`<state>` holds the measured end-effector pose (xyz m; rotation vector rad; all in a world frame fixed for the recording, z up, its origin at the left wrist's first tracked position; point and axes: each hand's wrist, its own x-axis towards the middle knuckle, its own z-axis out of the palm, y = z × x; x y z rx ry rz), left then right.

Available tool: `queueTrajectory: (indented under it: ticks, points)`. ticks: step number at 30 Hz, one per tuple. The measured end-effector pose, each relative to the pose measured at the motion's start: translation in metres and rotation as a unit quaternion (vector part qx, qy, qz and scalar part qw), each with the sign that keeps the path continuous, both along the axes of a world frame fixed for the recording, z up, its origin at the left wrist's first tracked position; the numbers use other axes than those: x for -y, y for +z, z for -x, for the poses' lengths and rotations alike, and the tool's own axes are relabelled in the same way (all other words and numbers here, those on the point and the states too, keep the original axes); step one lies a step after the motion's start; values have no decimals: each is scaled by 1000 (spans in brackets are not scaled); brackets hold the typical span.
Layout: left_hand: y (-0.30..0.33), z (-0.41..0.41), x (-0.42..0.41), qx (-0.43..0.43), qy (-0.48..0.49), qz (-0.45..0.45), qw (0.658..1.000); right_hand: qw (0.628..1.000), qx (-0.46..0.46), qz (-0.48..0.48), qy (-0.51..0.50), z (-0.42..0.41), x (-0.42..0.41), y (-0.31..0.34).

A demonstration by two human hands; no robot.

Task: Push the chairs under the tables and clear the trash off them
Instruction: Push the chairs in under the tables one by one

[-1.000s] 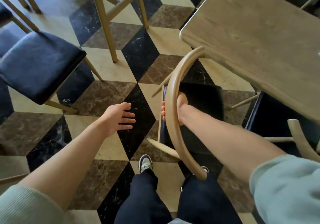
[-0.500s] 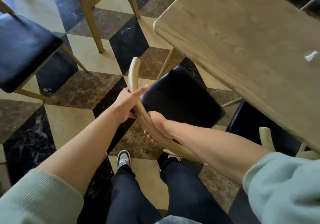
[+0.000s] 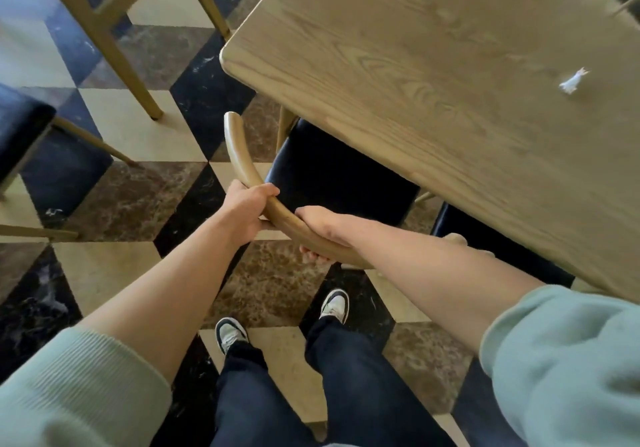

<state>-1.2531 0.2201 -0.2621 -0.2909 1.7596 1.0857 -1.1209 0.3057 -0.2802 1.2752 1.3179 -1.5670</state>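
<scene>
A: Grip status, both hands?

B: The left hand (image 3: 246,212) is wrapped round the curved wooden backrest (image 3: 263,201) of the chair, thumb on top. The right hand (image 3: 322,228) clasps the same rail just beside it, fingertips curling underneath. Both grasping — neither released.

A: Chair position relative to the grip?

B: The black padded seat (image 3: 332,180) lies beyond the hands, its far part already under the near edge of the wooden table (image 3: 433,66). The rail's free end rises past the left hand, toward the table corner.

A: Materials?

B: Backrest — smooth bent wood, light tan, rounded. Tabletop: pale oak-like grain, rounded corner. Seat looks like matte black upholstery. Floor (image 3: 138,197) is polished stone in cream, brown and black rhombuses.

A: Trash?

B: 1 small crumpled white paper scrap (image 3: 573,81) on the tabletop, well apart from both hands.

A: Any writing?

B: None legible.
</scene>
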Motion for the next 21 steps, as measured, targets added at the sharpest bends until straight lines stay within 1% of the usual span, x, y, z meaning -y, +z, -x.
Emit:
queueTrajectory:
  ticks: [5, 8, 10, 11, 13, 14, 15, 16, 19, 21]
  points:
    - [-8, -2, -33, 7, 12, 7, 1000, 1000, -13, -19, 5, -2, -30, -8]
    - [-17, 4, -29, 6, 17, 8, 1000, 999, -32, -1, 3, 2, -25, -21]
    - [-21, 4, -24, 9, 20, 1, 1000, 999, -46, -13, 6, 2, -21, -28]
    - [-22, 4, -23, 5, 14, -3, 1000, 997, -58, -39, 16, 5, -22, -31]
    - [-21, 4, -23, 6, 4, -11, 1000, 984, -75, -136, 86, 10, -28, -33]
    - [-19, 4, -23, 7, -4, -13, 1000, 976, -66, -180, 107, 12, -30, -32]
    - [-18, 4, -22, 9, -14, -15, 1000, 970, -52, -211, 105, 14, -33, -31]
    - [-17, 7, -20, 12, -26, -16, 999, 968, -49, -226, 92, 18, -34, -26]
    - [-7, 21, -6, 34, -64, -21, 997, 971, -51, -235, 7, 33, -33, -7]
    - [-1, 28, 0, 44, -95, -19, 994, 954, -78, -285, -52, 43, -34, 3]
